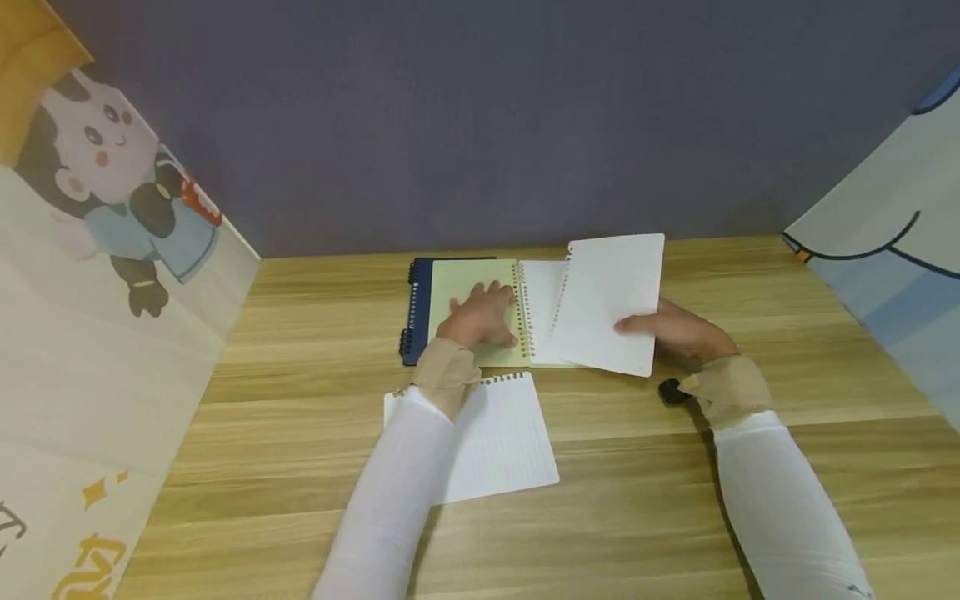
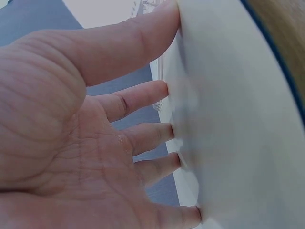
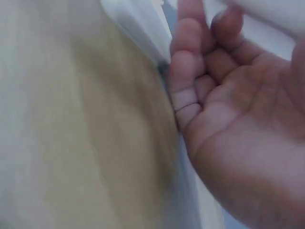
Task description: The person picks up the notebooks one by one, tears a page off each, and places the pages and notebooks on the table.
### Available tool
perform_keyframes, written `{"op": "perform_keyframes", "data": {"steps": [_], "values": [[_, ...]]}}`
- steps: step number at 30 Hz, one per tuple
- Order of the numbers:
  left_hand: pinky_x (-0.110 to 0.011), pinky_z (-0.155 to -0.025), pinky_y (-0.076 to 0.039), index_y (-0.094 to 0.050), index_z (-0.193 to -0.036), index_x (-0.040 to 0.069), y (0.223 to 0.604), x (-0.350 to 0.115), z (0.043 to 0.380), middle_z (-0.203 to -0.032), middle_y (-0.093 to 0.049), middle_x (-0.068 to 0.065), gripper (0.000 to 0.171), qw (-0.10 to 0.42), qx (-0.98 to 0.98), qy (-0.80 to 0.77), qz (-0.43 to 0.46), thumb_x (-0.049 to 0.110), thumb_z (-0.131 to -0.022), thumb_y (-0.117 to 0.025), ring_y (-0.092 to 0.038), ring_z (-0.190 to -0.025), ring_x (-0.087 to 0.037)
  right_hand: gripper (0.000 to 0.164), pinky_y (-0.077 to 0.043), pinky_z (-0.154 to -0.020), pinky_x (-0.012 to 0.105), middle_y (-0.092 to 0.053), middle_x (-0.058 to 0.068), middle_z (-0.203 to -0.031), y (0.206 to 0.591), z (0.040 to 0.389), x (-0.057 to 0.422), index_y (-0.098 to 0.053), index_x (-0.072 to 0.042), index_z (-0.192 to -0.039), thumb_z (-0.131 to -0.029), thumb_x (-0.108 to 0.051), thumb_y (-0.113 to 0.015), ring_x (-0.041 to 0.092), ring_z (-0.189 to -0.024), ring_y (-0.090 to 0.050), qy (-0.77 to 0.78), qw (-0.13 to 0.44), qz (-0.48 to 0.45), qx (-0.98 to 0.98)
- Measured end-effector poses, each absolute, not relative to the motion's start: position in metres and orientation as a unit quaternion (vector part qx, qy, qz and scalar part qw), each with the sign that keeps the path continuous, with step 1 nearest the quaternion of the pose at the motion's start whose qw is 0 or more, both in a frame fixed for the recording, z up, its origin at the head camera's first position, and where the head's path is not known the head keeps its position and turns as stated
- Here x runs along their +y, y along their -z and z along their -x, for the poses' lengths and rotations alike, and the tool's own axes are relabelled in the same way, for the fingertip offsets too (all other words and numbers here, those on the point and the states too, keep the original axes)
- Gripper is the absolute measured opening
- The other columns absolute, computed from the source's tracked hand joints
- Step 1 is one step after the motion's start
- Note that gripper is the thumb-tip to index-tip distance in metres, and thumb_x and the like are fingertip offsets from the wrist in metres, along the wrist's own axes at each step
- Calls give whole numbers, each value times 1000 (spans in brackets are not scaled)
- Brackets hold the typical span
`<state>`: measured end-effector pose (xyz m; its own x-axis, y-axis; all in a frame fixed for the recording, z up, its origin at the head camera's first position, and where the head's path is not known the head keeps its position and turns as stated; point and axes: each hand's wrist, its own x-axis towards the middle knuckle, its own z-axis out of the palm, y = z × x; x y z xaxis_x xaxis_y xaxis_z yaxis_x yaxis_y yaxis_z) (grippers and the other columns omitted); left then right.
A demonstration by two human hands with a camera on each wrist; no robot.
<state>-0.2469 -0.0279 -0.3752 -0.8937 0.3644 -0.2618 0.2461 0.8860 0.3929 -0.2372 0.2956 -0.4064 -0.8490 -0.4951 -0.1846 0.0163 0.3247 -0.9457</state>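
Observation:
A notebook with a dark blue cover [image 1: 420, 317] and black binder rings lies open at the back of the table. My left hand [image 1: 483, 317] rests on its pale yellow-green page [image 1: 457, 279], fingers spread; the left wrist view shows the fingertips touching the page surface. To the right, my right hand [image 1: 682, 327] pinches the right edge of a white hole-punched sheet [image 1: 607, 304], thumb on top. That sheet is tilted and overlaps the white punched page [image 1: 540, 292] beside the yellow-green one. In the right wrist view the fingers are curled, partly blurred.
A loose ruled sheet [image 1: 502, 442] with a punched top edge lies nearer me, partly under my left forearm. A small black object [image 1: 673, 392] is at my right wrist. The wooden table [image 1: 300, 400] meets a dark panel behind and printed side walls.

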Motion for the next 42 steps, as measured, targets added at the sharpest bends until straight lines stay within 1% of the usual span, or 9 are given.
{"op": "perform_keyframes", "data": {"steps": [8, 13, 17, 22, 27, 31, 35, 39, 42], "values": [[-60, -100, -1, -37, -138, 24, 375, -26, 248, -153, -7, -4, 72, 164, 958, -175, -159, 31, -75, -71, 1, -139, -28, 67, -31, -97, 42, -27, 14, -142, 380, 232, 287, -8, -11, -147, -94, -25, -47, 29, -126, -32, 525, 227, 95, 815], [-61, -100, -2, -39, -136, 24, 375, -26, 250, -153, -8, -4, 70, 160, 959, -173, -160, 32, -75, -71, 1, -139, -28, 72, -20, -101, 47, -7, 5, -151, 337, 209, 262, 0, -26, -148, -91, -5, -39, 28, -132, -14, 456, 157, 185, 856], [-61, -99, -3, -38, -137, 24, 376, -27, 252, -153, -8, -4, 72, 158, 959, -170, -161, 33, -74, -72, 0, -139, -28, 91, -18, -101, 50, -8, 8, -151, 320, 181, 234, -5, -27, -149, -75, 16, -36, 31, -133, -14, 344, 54, 326, 879], [-61, -99, -1, -32, -142, 22, 376, -29, 252, -153, -7, -6, 74, 165, 955, -182, -165, 50, -80, -61, 1, -139, -30, 83, -18, -104, 47, -19, 14, -149, 328, 133, 204, -20, -11, -146, -72, 19, -43, 34, -134, -18, 172, -38, 400, 899], [-62, -99, -3, -35, -140, 22, 376, -29, 252, -153, -9, -7, 73, 162, 956, -175, -173, 47, -78, -63, -1, -139, -30, 77, -19, -102, 50, -22, 12, -149, 353, 100, 184, -24, -8, -145, -74, 15, -44, 39, -132, -22, 58, -3, 395, 917], [-61, -99, -3, -37, -139, 23, 377, -29, 251, -153, -9, -5, 71, 162, 958, -174, -158, 32, -76, -70, -2, -139, -28, 71, -19, -101, 53, -18, 10, -150, 371, 90, 175, -24, -11, -146, -79, 5, -44, 38, -134, -19, 21, 71, 378, 923], [-61, -100, -4, -38, -137, 24, 377, -28, 251, -153, -10, -5, 70, 153, 962, -170, -150, 33, -76, -71, -3, -139, -27, 70, -16, -100, 57, -10, 9, -152, 383, 90, 171, -20, -14, -147, -89, -32, -54, 36, -136, -12, 10, 109, 358, 927], [-61, -100, -5, -38, -138, 24, 376, -27, 250, -153, -10, -5, 71, 153, 962, -165, -153, 34, -76, -70, -3, -139, -28, 95, -14, -100, 59, -5, 7, -153, 385, 91, 171, -15, -15, -148, -78, -71, -45, 35, -137, -6, 19, 130, 349, 928], [-61, -100, -4, -37, -139, 24, 375, -27, 250, -153, -9, -5, 72, 158, 961, -161, -158, 35, -76, -70, -1, -139, -27, 100, -14, -100, 59, -7, 7, -153, 384, 94, 173, -17, -14, -148, -75, -78, -39, 36, -137, -7, 23, 135, 355, 925]]}}
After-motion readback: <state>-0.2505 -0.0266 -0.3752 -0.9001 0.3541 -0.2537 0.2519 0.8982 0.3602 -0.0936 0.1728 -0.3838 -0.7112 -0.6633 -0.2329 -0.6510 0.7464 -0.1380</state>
